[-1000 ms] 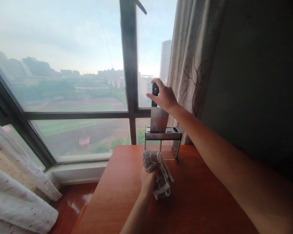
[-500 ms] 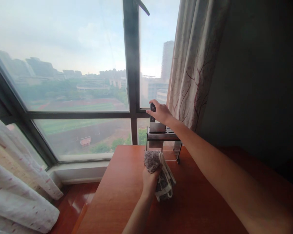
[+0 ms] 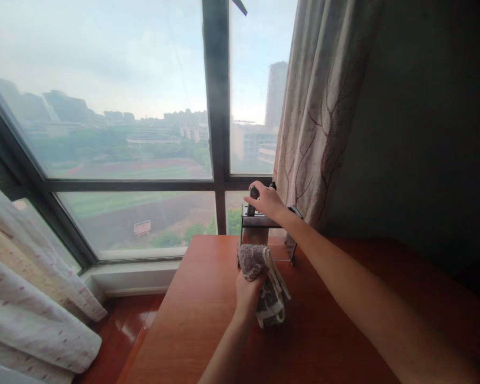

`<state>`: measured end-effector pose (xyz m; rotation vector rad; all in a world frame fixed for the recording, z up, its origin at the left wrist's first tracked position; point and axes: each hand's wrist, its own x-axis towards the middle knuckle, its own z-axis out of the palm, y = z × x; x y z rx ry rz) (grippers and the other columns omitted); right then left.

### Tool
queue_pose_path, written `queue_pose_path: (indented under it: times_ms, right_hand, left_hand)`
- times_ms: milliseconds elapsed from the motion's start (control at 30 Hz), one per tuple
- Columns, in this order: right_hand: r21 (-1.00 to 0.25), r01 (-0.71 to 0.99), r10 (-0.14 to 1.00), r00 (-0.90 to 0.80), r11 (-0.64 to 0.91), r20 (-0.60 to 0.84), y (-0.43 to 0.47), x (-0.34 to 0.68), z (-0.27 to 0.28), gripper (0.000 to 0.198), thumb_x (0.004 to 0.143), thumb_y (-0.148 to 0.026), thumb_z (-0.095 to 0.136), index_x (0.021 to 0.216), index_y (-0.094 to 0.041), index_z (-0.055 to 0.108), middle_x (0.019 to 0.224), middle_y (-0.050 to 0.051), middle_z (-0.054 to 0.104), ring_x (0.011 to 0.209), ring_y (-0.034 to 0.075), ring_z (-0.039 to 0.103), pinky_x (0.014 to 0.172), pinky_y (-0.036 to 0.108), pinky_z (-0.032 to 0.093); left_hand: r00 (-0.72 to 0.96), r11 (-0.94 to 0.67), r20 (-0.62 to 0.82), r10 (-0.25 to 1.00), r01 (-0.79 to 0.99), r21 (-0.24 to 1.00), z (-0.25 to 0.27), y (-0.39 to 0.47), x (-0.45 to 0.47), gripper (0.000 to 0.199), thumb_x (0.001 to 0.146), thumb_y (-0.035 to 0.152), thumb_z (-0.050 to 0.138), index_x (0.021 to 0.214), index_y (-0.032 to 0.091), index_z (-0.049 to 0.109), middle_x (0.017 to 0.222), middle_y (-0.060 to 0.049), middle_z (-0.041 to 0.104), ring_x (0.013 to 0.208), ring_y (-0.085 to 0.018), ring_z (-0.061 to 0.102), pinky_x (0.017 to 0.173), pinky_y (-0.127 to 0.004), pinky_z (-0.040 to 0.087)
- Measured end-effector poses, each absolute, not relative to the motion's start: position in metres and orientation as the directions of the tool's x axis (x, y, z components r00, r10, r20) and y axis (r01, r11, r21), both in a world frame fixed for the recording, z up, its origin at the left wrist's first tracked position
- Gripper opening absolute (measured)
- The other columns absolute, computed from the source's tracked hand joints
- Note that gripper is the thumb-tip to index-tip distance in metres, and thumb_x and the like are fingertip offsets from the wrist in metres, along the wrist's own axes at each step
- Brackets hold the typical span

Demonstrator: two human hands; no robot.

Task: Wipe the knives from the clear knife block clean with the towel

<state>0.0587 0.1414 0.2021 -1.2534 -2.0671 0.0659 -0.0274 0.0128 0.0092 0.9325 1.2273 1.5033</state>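
My right hand [image 3: 269, 201] is closed round the black handle of a kitchen knife [image 3: 252, 201], thumb and fingers wrapped about it. The knife stands upright in a slot of a black-framed knife rack [image 3: 257, 220], with its handle just above the rack's top. Its broad blade shows below the top bar, inside the rack. In front of the rack, my left hand [image 3: 247, 290] grips a folded grey-and-white towel [image 3: 272, 304], which hangs down over the table. Another black handle tip shows behind my right hand.
The rack stands at the far edge of a reddish-brown wooden table [image 3: 196, 309], close to the window [image 3: 220, 184]. A patterned curtain [image 3: 308, 117] hangs behind the rack on the right. Another curtain [image 3: 36, 314] hangs at the left, above the wooden floor.
My right hand has moved down with the knife, and the blade part that stood above the rack's top has sunk into the slot. My left hand still holds the towel, almost unmoved.
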Motion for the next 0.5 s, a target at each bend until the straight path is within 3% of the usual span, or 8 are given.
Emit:
queue_pose_path:
  times_ms: [300, 500]
  right_hand:
    - [-0.424, 0.708, 0.786, -0.305, 0.565, 0.538, 0.139, 0.067, 0.204, 0.048, 0.084, -0.046, 0.057, 0.126, -0.024, 0.049, 0.090, 0.005, 0.071, 0.069, 0.021, 0.068, 0.071, 0.031, 0.049]
    - [-0.465, 0.680, 0.766, -0.228, 0.567, 0.601, 0.145, 0.081, 0.214, 0.039, 0.087, -0.044, 0.053, 0.121, -0.024, 0.053, 0.089, 0.002, 0.072, 0.065, 0.017, 0.068, 0.070, 0.030, 0.049]
  left_hand:
    - [-0.247, -0.003, -0.069, 0.966, -0.281, 0.960, 0.005, 0.013, -0.028, 0.047, 0.053, 0.036, 0.082, 0.092, 0.011, 0.071, 0.079, -0.010, 0.074, 0.076, -0.029, 0.068, 0.067, -0.036, 0.053]
    - [-0.258, 0.050, -0.142, 0.956, -0.335, 0.941, 0.006, 0.013, -0.028, 0.049, 0.050, 0.033, 0.083, 0.092, 0.011, 0.071, 0.080, -0.010, 0.074, 0.076, -0.029, 0.068, 0.069, -0.037, 0.053]
